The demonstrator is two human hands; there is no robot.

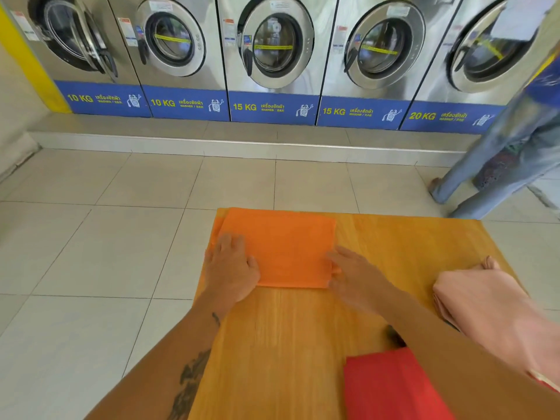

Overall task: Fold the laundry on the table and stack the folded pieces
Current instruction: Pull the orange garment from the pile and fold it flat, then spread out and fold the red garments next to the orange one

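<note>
An orange cloth, folded into a flat rectangle, lies at the far left corner of the wooden table. My left hand rests flat on its left edge, fingers spread. My right hand lies at the cloth's near right corner, fingers touching the edge; whether it pinches the fabric I cannot tell. A pink piece of laundry sits bunched at the table's right edge. A red folded piece lies at the near edge under my right forearm.
A row of steel washing machines lines the far wall above a raised step. White tiled floor surrounds the table. A person in light jeans walks past at the far right.
</note>
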